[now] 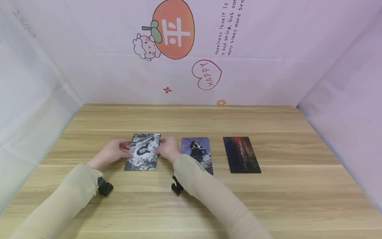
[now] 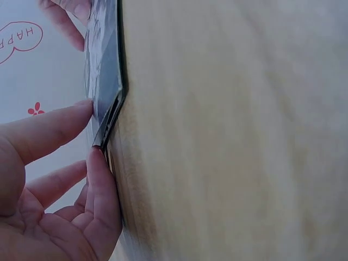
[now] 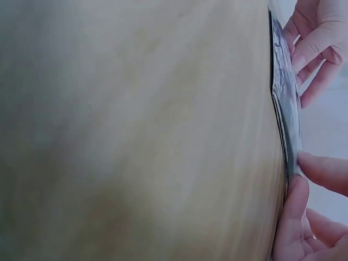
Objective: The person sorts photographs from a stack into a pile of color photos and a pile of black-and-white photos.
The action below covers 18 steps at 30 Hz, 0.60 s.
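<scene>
A small stack of picture postcards, with a black-and-white picture of a person lying back on top, lies on the left part of the table. My left hand pinches its left edge, the thumb on the printed face and the fingers against the side. On the opposite edge, my right hand pinches it in the same way. Both wrist views show several thin layers along the stack's side, slightly fanned near the left fingertips.
Right of my right hand lies a second pile of postcards with a purple-blue picture, partly covered by my sleeve. Farther right is a dark red-and-black postcard pile. White printed cloth walls in the wooden table.
</scene>
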Each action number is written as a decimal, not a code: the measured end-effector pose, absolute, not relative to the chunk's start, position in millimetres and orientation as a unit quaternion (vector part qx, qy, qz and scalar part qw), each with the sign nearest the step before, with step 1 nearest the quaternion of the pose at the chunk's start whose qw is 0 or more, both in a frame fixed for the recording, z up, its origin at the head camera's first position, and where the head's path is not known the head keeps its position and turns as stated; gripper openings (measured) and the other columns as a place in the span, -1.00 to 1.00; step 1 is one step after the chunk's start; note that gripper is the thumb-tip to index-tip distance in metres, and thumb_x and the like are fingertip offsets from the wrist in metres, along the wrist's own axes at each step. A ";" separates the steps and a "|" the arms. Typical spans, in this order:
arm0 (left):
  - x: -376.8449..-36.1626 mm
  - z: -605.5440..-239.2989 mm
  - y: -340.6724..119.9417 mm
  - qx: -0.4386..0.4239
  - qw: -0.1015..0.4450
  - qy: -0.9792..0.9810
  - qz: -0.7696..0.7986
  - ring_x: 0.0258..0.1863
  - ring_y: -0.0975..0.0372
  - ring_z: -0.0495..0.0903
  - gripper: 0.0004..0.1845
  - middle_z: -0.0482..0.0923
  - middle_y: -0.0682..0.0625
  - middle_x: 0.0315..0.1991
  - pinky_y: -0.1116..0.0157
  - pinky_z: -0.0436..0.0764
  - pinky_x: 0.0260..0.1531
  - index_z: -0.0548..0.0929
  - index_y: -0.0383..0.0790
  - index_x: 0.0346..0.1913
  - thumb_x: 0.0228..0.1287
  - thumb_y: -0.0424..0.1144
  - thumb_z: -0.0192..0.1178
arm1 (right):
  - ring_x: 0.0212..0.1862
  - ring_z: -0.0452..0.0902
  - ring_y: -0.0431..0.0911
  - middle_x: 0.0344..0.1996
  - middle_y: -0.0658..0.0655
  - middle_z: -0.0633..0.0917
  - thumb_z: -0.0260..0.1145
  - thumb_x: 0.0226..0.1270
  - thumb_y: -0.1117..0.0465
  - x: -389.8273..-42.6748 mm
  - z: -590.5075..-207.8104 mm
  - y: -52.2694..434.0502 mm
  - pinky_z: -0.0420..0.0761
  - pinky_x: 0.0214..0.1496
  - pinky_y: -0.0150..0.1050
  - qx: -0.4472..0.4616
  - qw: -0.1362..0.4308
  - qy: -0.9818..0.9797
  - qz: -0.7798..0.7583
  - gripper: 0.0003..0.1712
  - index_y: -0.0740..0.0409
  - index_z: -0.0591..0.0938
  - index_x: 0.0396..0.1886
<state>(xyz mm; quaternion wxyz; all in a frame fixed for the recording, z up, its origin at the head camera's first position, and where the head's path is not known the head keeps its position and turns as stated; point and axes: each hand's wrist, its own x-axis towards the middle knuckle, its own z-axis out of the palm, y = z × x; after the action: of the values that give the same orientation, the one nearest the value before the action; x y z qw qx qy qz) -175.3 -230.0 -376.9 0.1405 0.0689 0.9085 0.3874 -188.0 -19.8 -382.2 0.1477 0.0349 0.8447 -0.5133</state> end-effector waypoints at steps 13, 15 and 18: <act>-178.7 -380.2 -229.0 0.060 0.138 0.914 0.377 -0.01 -0.07 0.51 -0.26 0.51 -0.38 -0.01 0.11 0.58 0.00 0.26 -0.59 0.28 0.06 -0.36 0.32 | -0.42 0.60 -0.18 -0.13 0.13 0.72 0.46 -0.01 0.32 -188.2 -382.3 -18.1 0.54 -0.32 -0.41 0.021 0.139 0.880 -0.454 -0.33 0.18 0.52 0.20; -178.3 -379.2 -229.8 0.060 0.143 0.913 0.377 0.01 -0.08 0.50 -0.26 0.50 -0.39 0.01 0.08 0.56 0.03 0.26 -0.57 0.29 0.09 -0.33 0.31 | -0.34 0.64 -0.14 -0.10 0.15 0.71 0.45 0.01 0.31 -187.7 -381.5 -17.2 0.57 -0.27 -0.37 0.019 0.142 0.877 -0.458 -0.33 0.19 0.51 0.20; -176.8 -376.8 -231.3 0.061 0.145 0.913 0.375 0.03 -0.09 0.50 -0.25 0.50 -0.39 0.04 0.06 0.54 0.06 0.24 -0.53 0.32 0.11 -0.29 0.30 | -0.16 0.64 -0.08 -0.03 0.18 0.68 0.44 0.01 0.31 -186.7 -379.5 -15.1 0.61 -0.16 -0.33 0.005 0.137 0.876 -0.463 -0.35 0.22 0.51 0.19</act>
<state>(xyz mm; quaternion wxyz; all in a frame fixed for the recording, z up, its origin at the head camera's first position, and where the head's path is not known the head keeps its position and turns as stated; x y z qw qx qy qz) -176.8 -231.3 -376.8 0.1447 0.0614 0.9135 0.3753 -186.7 -15.1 -379.5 0.1368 0.0049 0.8759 -0.4627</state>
